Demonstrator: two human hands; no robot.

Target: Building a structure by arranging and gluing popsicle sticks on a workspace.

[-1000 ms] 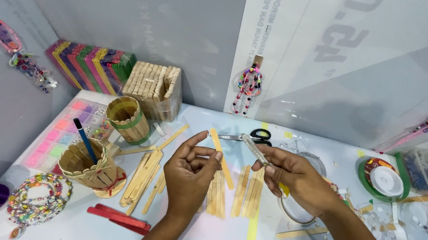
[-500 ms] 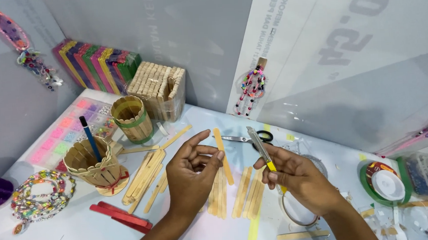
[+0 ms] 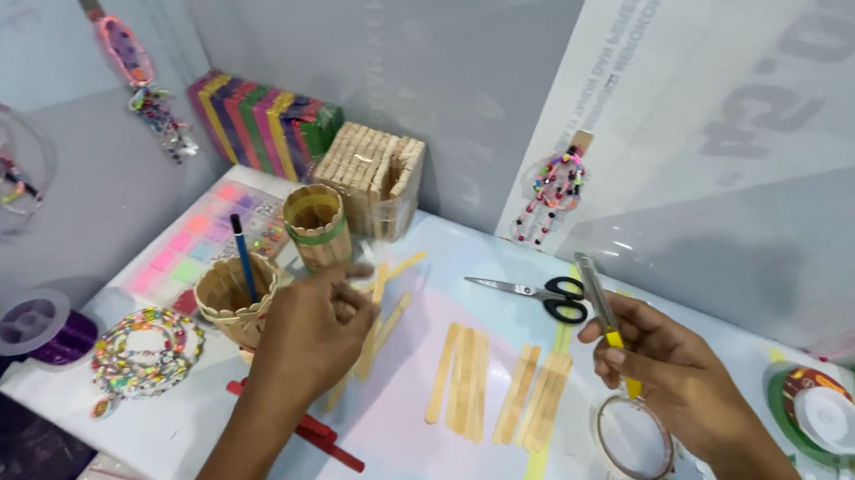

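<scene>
Over on the right, the right hand (image 3: 673,373) has its fingers pinched tight round a yellow-handled craft knife (image 3: 606,320), blade tilted up, probably to keep it off the work. Left hand (image 3: 309,333) hovers over loose wooden sticks (image 3: 378,319) by the stick cup (image 3: 317,223); can't tell if it's gripping any. More flat sticks (image 3: 465,378) and scissors (image 3: 542,294) lie between, on a white table (image 3: 402,452) against grey walls.

Scissors (image 3: 542,294) lie behind flat sticks (image 3: 465,380); stick cups (image 3: 279,260) stand left.
</scene>
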